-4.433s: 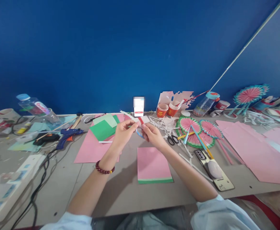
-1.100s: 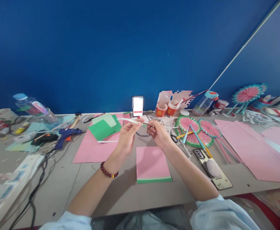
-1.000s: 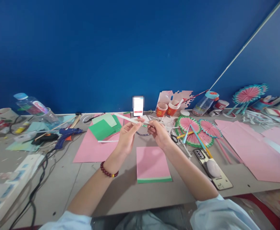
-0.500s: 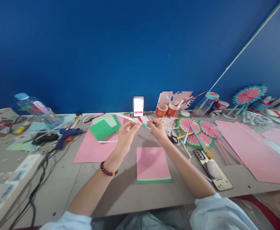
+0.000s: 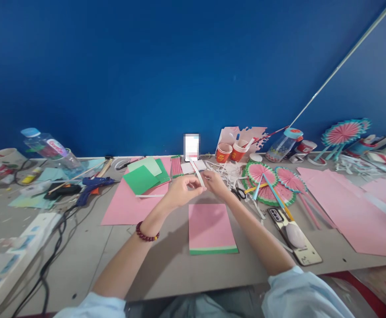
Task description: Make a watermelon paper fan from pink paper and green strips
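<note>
My left hand [image 5: 188, 189] is closed in a pinch at the lower end of a narrow white strip of tape [image 5: 198, 173]. The strip's free length rises away from me, past the fingertips towards the phone. My right hand [image 5: 214, 183] meets the left at that same end, its fingers curled in a pinch; their tips are partly hidden. Below both hands lies a pink sheet [image 5: 210, 225] on the table, with light and dark green edges showing along its near side.
Green sheets [image 5: 142, 179] lie on pink paper at left, near a blue glue gun [image 5: 95, 185]. A lit phone [image 5: 192, 147] leans against the blue wall. Pleated paper fans [image 5: 261, 173], scissors [image 5: 238, 193], white scraps [image 5: 229, 171] and another phone [image 5: 303, 247] lie at right.
My hands have come closer together and slightly lower. The white strip, which stretched left beyond my left hand, now points up and away between them. A pleated pink-green piece behind is uncovered.
</note>
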`<action>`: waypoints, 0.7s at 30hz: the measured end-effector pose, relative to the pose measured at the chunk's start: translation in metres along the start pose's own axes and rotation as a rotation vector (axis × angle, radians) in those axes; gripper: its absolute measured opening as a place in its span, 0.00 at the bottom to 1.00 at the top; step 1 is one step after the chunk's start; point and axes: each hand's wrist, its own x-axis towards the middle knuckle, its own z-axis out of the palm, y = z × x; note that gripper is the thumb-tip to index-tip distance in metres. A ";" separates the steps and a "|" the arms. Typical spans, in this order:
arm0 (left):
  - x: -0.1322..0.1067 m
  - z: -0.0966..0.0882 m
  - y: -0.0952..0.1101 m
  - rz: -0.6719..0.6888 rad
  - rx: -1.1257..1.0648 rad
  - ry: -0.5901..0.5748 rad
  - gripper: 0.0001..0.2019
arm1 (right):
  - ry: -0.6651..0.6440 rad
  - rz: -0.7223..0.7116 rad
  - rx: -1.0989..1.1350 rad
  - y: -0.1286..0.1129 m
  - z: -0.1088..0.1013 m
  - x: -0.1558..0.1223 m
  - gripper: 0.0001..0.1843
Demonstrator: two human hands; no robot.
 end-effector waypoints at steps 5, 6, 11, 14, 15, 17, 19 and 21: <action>-0.001 -0.005 0.003 -0.045 0.090 -0.091 0.09 | -0.107 0.215 0.690 -0.030 -0.025 -0.001 0.26; -0.001 -0.004 0.003 -0.070 0.108 -0.093 0.09 | -0.148 0.208 0.768 -0.038 -0.030 -0.003 0.22; -0.001 0.000 0.003 -0.160 0.157 -0.062 0.12 | -0.124 0.261 0.857 -0.059 -0.038 -0.008 0.14; -0.001 -0.001 0.003 -0.113 0.156 -0.074 0.10 | -0.056 0.281 0.888 -0.060 -0.038 -0.007 0.15; -0.001 -0.001 0.003 -0.104 0.156 -0.085 0.10 | -0.034 0.289 0.897 -0.059 -0.038 -0.007 0.16; -0.002 -0.003 0.005 -0.105 0.156 -0.111 0.09 | 0.003 0.310 0.913 -0.058 -0.041 -0.006 0.16; -0.003 -0.004 0.007 -0.111 0.162 -0.141 0.09 | 0.025 0.325 0.922 -0.056 -0.044 -0.005 0.16; -0.004 -0.005 0.008 -0.102 0.169 -0.168 0.10 | 0.041 0.329 0.922 -0.055 -0.047 -0.005 0.15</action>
